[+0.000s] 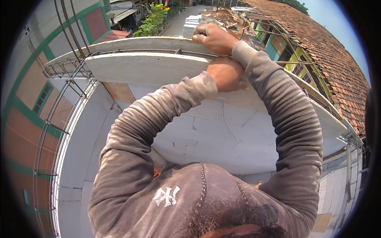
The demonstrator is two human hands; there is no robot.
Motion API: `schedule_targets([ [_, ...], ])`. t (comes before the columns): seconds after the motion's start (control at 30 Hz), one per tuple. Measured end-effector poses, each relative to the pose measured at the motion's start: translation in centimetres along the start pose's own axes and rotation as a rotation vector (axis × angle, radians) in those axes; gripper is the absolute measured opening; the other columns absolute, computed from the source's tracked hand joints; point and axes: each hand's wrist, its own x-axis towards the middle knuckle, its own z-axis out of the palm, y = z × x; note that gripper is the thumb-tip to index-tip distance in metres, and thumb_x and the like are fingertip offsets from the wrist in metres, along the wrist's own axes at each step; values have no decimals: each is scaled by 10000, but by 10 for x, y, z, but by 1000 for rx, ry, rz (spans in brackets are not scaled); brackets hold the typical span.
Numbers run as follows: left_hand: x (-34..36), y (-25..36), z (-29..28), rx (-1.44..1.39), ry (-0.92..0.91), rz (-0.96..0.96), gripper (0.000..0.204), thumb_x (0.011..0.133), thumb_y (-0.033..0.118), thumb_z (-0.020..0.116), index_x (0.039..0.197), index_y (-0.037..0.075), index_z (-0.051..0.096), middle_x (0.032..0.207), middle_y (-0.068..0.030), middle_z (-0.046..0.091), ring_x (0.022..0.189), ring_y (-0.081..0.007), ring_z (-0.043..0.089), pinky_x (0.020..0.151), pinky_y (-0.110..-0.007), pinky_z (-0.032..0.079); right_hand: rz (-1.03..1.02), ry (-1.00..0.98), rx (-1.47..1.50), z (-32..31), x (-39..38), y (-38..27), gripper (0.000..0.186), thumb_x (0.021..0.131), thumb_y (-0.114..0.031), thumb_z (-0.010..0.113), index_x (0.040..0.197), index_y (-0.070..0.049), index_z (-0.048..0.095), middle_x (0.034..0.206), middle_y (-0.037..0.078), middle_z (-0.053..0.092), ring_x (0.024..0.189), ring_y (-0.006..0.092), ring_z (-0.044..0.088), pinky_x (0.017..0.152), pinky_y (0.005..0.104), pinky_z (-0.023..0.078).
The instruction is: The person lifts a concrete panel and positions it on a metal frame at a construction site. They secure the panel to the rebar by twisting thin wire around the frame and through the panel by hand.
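My left hand is closed at the top edge of a long pale board, with its fingertips partly hidden. My right hand reaches above and past it, fingers curled by the far board; what it holds, if anything, is hard to make out. Thin steel bars run in the gap between both boards. Below, a wall of white blocks faces me, with a brown wooden sheet at its upper left.
Tall rebar cages rise at the left beside a block wall. A painted building stands beyond. A tiled roof runs along the right. Past the boards are stacked white blocks, rubble, plants and a lane.
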Motion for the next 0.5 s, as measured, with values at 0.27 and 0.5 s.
schedule_targets([
  [0.27,4,7,-3,48,-34,-26,661,818,646,822,1028,27,719,987,-162,753,961,-369,751,865,-476,596,314,422,776,-53,-68,35,259,1147,-211,489,1142,-2,642,1013,32,644,824,140,604,886,274,553],
  [0.5,2,4,1,72,66,23,671,800,638,839,1003,9,727,1033,-142,729,943,-363,754,843,-471,604,267,688,787,-38,-147,26,259,1176,-236,454,1217,-10,573,1035,73,663,1060,192,730,1016,359,610],
])
